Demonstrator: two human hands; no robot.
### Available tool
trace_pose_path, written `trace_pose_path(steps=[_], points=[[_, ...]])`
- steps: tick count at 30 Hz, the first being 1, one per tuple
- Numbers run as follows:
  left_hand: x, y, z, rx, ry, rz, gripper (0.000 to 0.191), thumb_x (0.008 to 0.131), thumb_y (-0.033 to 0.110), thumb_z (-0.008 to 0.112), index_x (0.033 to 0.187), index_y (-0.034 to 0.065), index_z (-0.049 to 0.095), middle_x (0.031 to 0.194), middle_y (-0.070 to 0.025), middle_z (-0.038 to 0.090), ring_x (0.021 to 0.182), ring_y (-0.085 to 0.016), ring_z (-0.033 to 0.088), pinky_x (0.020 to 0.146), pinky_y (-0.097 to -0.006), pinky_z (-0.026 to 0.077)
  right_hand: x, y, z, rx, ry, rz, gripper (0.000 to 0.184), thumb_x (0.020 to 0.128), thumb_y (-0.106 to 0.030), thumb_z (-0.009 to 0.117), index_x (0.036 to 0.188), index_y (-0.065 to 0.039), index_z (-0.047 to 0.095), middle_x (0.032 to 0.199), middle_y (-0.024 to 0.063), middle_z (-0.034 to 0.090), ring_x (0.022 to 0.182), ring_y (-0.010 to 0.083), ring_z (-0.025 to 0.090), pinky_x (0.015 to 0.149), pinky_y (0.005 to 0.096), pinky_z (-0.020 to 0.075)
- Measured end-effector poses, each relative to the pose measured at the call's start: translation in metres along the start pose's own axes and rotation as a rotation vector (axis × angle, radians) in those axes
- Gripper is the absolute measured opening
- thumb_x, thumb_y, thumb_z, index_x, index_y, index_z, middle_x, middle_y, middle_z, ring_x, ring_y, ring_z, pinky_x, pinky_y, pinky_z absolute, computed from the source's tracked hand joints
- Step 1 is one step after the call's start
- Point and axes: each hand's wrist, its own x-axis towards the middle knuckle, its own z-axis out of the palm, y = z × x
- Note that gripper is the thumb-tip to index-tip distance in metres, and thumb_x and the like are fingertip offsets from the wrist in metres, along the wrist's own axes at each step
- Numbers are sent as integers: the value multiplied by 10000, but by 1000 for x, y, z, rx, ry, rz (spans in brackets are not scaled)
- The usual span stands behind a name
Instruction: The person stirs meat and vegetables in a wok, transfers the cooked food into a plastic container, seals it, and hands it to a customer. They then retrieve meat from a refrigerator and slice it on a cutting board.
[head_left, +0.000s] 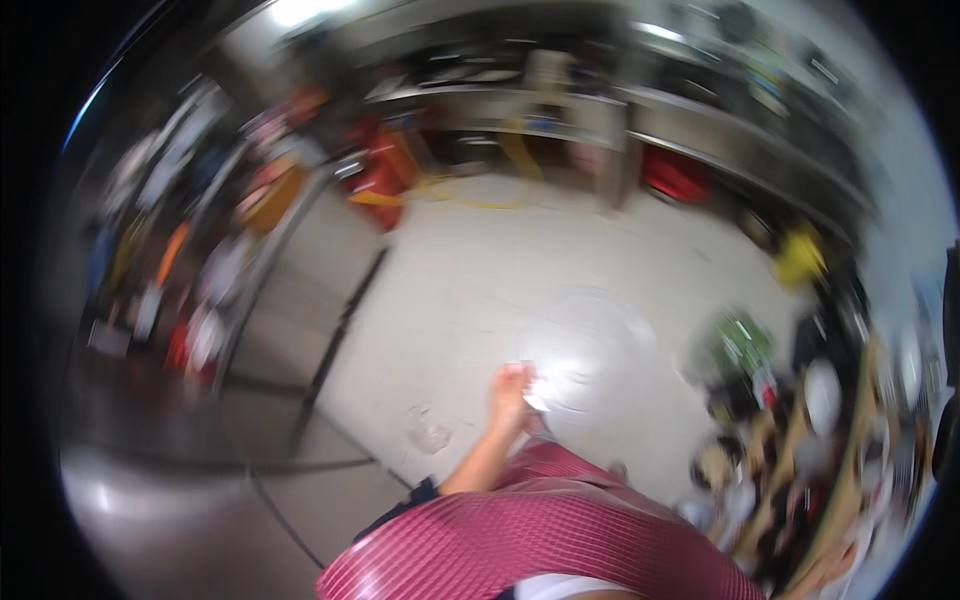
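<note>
My left hand (510, 394) reaches out in front of the apron. Its fingers close on the near left edge of a large, clear, round cover or dish (592, 349), through which the floor shows. Blur hides whether that thing is flat or deep. At the lower right rim of the picture, what looks like my right hand (829, 566) is beside the crowded shelf (855, 450). Its fingers are too blurred to make out, as is anything in them. I wear a red apron (547, 517) with fine pale lines.
Pale floor (465, 285) stretches ahead. Steel counters (720, 135) run along the back, with a red tub (675, 176) underneath and a yellow hose (517, 165) near the floor. A loaded rack (247, 240) stands left. A yellow object (799, 259) and a green one (742, 341) are right.
</note>
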Motion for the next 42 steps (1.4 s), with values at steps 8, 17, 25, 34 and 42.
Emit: trace_pose_path(steps=[8,17,25,34,42], points=[[148,98,-190,-265,402,8,181,999,248,537,903,94,540,798,-32,613,508,-45,385,437,-216,313,-295,-294,374,-76,-855,-896,184,911,-86,562,1024,44,628,904,206,645,803,341,629,768,405,500],[242,162,-386,-402,875,229,190,1005,245,531,919,80,496,814,-56,624,483,-44,372,423,-214,302,-523,-551,575,-183,-1496,-1129,150,886,-128,611,958,-6,661,899,217,662,846,412,635,749,443,507],[372,283,-525,-554,998,253,206,1012,259,517,1009,63,451,897,-98,610,518,-84,428,450,-243,353,-774,-752,710,58,-1824,-1297,144,887,-129,608,944,-12,669,914,209,669,859,389,649,766,440,518],[634,433,-746,-836,871,481,250,993,256,557,1092,54,448,907,-115,604,597,-150,541,534,-273,498,-937,-897,797,96,-1887,-1366,167,899,-166,614,917,-11,673,883,205,675,803,386,651,719,434,530],[847,492,-962,-898,1007,609,200,1005,204,522,951,12,504,770,-97,590,544,-168,587,482,-296,546,-976,-870,819,-486,-1641,-1198,185,881,-200,597,920,-49,696,810,213,672,776,399,658,694,459,523]])
